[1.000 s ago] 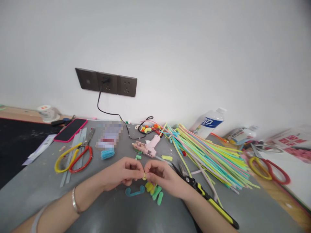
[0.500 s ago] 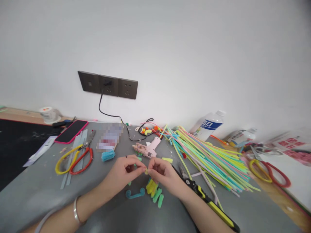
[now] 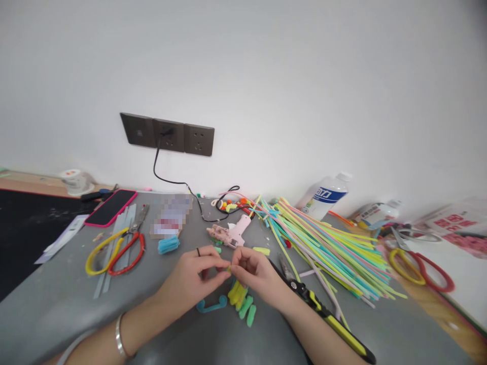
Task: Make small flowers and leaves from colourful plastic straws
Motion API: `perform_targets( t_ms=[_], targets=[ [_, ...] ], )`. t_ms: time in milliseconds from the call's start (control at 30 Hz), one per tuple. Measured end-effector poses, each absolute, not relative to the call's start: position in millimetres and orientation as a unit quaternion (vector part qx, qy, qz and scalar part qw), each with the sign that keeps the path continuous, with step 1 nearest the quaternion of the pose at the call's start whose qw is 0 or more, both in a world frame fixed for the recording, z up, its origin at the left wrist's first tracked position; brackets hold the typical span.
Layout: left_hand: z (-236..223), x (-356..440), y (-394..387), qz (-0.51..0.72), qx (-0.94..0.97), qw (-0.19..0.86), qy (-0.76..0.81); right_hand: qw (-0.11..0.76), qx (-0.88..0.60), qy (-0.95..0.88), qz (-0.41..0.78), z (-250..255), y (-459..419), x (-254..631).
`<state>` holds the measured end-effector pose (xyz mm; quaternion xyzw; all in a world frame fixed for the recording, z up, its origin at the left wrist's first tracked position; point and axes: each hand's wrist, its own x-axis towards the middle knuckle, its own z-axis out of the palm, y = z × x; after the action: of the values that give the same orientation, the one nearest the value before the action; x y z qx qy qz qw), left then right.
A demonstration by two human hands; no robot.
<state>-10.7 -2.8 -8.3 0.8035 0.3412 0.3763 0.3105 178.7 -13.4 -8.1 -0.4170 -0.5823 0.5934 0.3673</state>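
In the middle of the head view, my left hand (image 3: 200, 271) and my right hand (image 3: 258, 276) meet fingertip to fingertip. Both pinch a small yellow piece (image 3: 229, 269), seemingly a bit of pipe cleaner, mostly hidden by the fingers. Just below lie folded yellow pipe cleaner pieces (image 3: 237, 294) and short green pieces (image 3: 246, 307). A blue pipe cleaner with curled ends (image 3: 213, 306) rests under my left hand. Behind the hands lies a pink glue gun (image 3: 232, 233). Pliers with black and yellow handles (image 3: 315, 301) pass partly beneath my right forearm.
A bundle of coloured pipe cleaners (image 3: 327, 248) spreads to the right, near a white bottle (image 3: 325, 196). Scissors with red and yellow handles (image 3: 127, 248) lie left, beside a blue bundle (image 3: 168, 245) and a pink-edged phone (image 3: 111, 208). A black cord (image 3: 171, 181) runs from the wall socket.
My left fingers have shifted slightly around the yellow piece, with the thumb and index finger curling more. My right hand stays nearly in place. The view has moved a little.
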Motion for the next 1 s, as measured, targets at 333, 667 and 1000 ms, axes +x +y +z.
perform_targets(
  t_ms=[333, 667, 1000],
  targets=[
    [-5.2, -9.7, -2.9, 0.347, 0.83, 0.262, 0.348, 0.371, -0.43, -0.575, 0.589, -13.8, -10.7, 175.8],
    [-4.6, -10.9, -2.2, 0.338, 0.836, 0.244, 0.357, 0.365, -0.423, -0.565, 0.608, -14.4, -11.4, 176.0],
    [0.4, -10.8, 1.8, 0.354, 0.727, 0.401, 0.431, 0.397, -0.403, -0.547, 0.617, -11.3, -11.6, 174.4]
  ],
)
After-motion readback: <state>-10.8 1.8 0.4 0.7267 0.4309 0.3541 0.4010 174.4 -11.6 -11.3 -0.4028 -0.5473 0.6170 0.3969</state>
